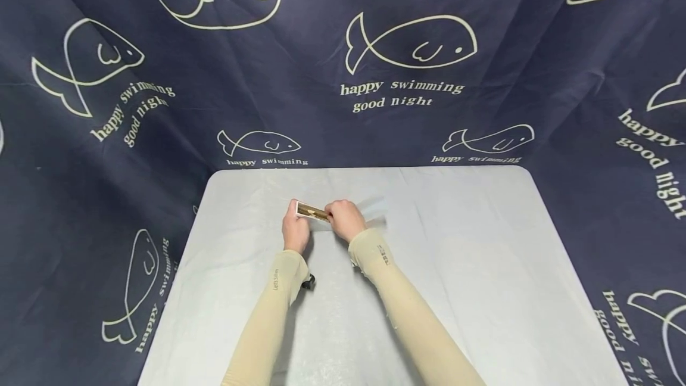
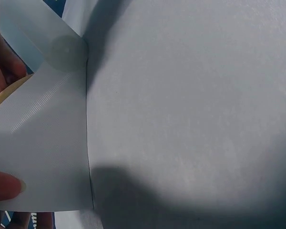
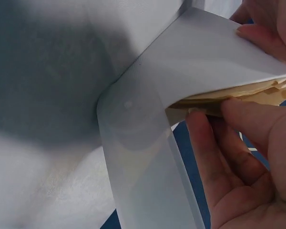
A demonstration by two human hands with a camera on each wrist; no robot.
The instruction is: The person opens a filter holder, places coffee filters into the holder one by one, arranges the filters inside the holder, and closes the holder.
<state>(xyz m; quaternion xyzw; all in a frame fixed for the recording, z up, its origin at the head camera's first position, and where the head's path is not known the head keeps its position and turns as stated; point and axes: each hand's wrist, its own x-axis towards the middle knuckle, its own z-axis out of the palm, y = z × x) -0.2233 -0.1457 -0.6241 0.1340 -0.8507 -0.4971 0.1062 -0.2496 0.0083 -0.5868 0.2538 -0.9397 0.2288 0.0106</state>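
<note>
A whitish plastic pouch (image 3: pixel 205 52) is held up over the table, its mouth parted and tan papers (image 3: pixel 248 93) showing inside. Its translucent flap (image 3: pixel 143 167), with a round snap button (image 3: pixel 128 104), hangs folded out past the right hand. My left hand (image 1: pixel 296 230) grips the far left end of the pouch, thumb on its face and fingers behind. At the mouth, my right hand (image 1: pixel 347 219) pinches the edge of the tan papers between thumb and fingers. How deep the papers sit in the pouch is hidden.
A pale grey-white table (image 1: pixel 482 267) with rounded corners lies under both hands. Dark blue curtains (image 1: pixel 300 76) with fish drawings and lettering hang behind and at both sides. A small black item (image 1: pixel 308 282) shows at the left sleeve's cuff.
</note>
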